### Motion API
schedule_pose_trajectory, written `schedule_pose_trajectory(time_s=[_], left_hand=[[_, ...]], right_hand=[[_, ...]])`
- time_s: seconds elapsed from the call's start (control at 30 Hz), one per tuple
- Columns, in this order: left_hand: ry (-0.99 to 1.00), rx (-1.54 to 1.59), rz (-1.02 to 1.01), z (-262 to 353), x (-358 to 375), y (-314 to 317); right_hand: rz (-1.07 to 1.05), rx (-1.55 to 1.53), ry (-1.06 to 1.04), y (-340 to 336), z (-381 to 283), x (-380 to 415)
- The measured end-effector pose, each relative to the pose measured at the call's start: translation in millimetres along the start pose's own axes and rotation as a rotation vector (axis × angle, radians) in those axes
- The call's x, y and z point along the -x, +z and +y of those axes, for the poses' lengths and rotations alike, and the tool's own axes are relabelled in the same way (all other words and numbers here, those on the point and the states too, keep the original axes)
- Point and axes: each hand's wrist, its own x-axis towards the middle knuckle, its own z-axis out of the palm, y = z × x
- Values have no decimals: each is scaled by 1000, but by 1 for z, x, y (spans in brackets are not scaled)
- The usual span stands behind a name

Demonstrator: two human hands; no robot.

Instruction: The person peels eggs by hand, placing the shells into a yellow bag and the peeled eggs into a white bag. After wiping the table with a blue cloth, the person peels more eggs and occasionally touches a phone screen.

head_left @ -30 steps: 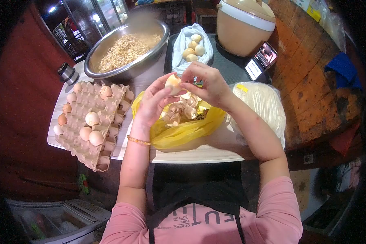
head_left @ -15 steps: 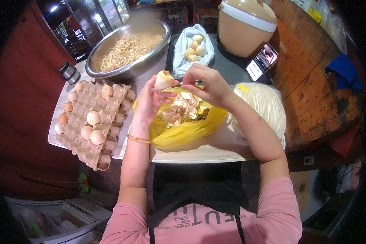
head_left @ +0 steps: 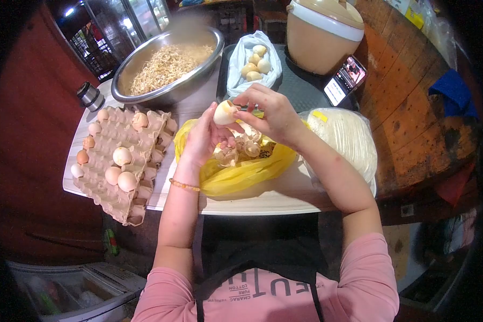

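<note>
A partly peeled egg (head_left: 225,114) is held in my left hand (head_left: 202,137), between thumb and fingers, above a yellow plastic bag (head_left: 247,180). Its upper part shows a brownish opening. My right hand (head_left: 266,109) pinches at the egg's upper right side, thumb and fingertips touching it; any bit of shell in the pinch is too small to make out. Broken eggshells (head_left: 247,147) lie in the open yellow bag below both hands. Beyond them, a pale plastic bag (head_left: 234,80) holds several eggs (head_left: 253,67).
An egg carton (head_left: 104,185) with several eggs stands at left. Behind it are a steel bowl (head_left: 124,95) of noodle-like strands and a small dark jar (head_left: 91,96). At right sit a wrapped white bundle (head_left: 346,145), a propped phone (head_left: 346,80) and a beige lidded container (head_left: 314,48).
My right hand has come left and down onto the egg, from slightly apart to touching it. The egg has shifted a little right and tilted in my left hand.
</note>
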Motion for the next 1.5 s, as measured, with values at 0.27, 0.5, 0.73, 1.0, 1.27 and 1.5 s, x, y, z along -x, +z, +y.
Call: schedule_pose_trajectory(time_s=[0.27, 0.5, 0.73, 1.0, 1.27, 1.5], left_hand=[[49, -140, 33, 6, 6, 10], [-27, -107, 71, 2, 4, 5], [-79, -147, 131, 3, 4, 6], [-89, 0, 145, 4, 1, 0], [-60, 15, 290, 5, 1, 5], [22, -265, 174, -6, -3, 6]], right_hand=[[-99, -114, 71, -3, 5, 0], [-142, -75, -5, -3, 3, 0], [-93, 83, -158, 1, 2, 0], [-108, 106, -248, -1, -2, 1], [-66, 178, -204, 1, -2, 0], [-93, 126, -49, 1, -1, 3]])
